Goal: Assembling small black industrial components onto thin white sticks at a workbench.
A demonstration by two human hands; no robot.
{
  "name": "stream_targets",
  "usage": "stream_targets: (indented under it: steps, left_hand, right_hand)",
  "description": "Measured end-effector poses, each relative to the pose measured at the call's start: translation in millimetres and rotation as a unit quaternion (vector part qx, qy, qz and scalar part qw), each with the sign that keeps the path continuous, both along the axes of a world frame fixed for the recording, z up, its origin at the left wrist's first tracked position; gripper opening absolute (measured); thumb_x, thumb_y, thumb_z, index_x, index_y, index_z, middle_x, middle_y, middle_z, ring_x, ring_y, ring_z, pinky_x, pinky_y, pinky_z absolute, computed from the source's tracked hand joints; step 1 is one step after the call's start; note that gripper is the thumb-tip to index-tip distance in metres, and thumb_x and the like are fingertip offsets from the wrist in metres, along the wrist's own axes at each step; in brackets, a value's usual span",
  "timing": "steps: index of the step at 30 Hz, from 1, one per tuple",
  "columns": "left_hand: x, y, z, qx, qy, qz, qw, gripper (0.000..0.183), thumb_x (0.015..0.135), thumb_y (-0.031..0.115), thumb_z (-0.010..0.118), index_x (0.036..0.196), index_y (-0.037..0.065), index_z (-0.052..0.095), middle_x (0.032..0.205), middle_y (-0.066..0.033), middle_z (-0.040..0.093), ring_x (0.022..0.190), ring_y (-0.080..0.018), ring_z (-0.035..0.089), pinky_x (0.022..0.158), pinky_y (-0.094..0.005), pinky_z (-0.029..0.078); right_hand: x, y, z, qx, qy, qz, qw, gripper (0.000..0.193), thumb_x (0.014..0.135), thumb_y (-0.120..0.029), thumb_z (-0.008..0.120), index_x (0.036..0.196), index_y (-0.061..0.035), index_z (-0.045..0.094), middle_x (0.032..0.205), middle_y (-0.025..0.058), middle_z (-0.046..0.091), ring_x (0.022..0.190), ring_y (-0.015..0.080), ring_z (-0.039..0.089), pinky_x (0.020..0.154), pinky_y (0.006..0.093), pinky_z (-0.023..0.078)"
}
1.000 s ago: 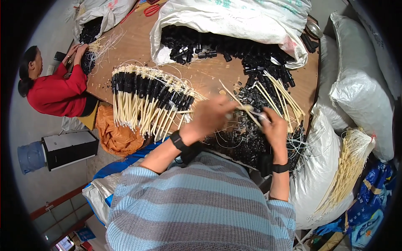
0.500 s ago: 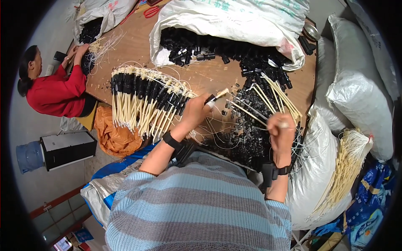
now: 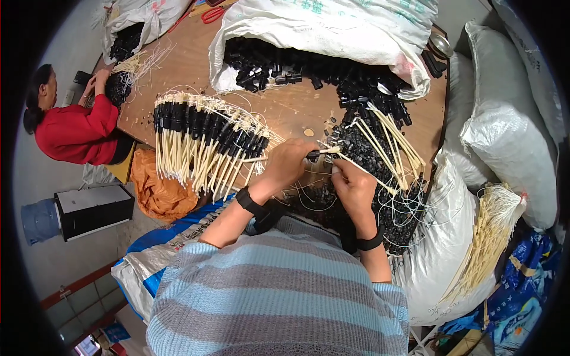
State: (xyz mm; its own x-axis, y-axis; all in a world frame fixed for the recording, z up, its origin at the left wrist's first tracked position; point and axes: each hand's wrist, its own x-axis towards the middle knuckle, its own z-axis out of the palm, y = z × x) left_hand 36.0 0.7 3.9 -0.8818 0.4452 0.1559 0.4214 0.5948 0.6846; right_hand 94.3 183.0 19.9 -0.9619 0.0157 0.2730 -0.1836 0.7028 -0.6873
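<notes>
My left hand [image 3: 288, 163] and right hand [image 3: 350, 184] meet over the table [image 3: 291, 110], both grips pinched on one cable [image 3: 323, 152] lying nine-to-three.

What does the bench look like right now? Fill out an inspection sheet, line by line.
Surface: brown wooden table, crowded.
Job's things: left hand and right hand meet on a black cap with cream tube; finished row lies to the left.
Clutter: loose black caps, open white sack, red scissors.
Hands: both closed on the piece.
Cables: thin white strands.
Surroundings: person in red, white sacks, orange bag.
</notes>
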Motion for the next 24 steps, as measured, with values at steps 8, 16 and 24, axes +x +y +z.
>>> stream_targets:
  steps: [8, 16, 24]
  left_hand:
    - [0, 4, 8, -0.024, -0.014, -0.058, 0.998, 0.042, 0.069, -0.005, 0.056, 0.107, 0.009, 0.064, 0.091, -0.0114, 0.063, 0.09, -0.0323, 0.06, 0.077, -0.0398, 0.049]
    - [0, 4, 12, -0.03, -0.06, -0.089, 0.994, 0.048, 0.069, -0.005, 0.056, 0.114, 0.011, 0.06, 0.1, -0.0109, 0.065, 0.092, -0.0337, 0.061, 0.077, -0.0405, 0.05]
    - [-5, 3, 15, 0.037, -0.173, -0.137, 0.975, 0.05, 0.068, -0.003, 0.062, 0.116, 0.012, 0.057, 0.099, -0.0094, 0.067, 0.091, -0.0329, 0.063, 0.076, -0.0378, 0.05]
  right_hand:
    - [-3, 2, -4, -0.004, -0.013, -0.011, 1.0, 0.013, 0.081, -0.01, 0.067, 0.092, -0.0046, 0.071, 0.067, 0.0129, 0.065, 0.054, 0.0218, 0.063, 0.052, 0.0309, 0.047]
    - [-1, -2, -8, -0.027, -0.04, 0.048, 0.998, 0.02, 0.083, -0.008, 0.061, 0.103, -0.0035, 0.065, 0.073, 0.0164, 0.064, 0.061, 0.0286, 0.064, 0.056, 0.0347, 0.049]
    - [1, -6, 1, -0.046, -0.069, 0.079, 0.993, 0.019, 0.088, -0.011, 0.059, 0.106, -0.0051, 0.062, 0.077, 0.0183, 0.064, 0.065, 0.0341, 0.064, 0.058, 0.0387, 0.049]
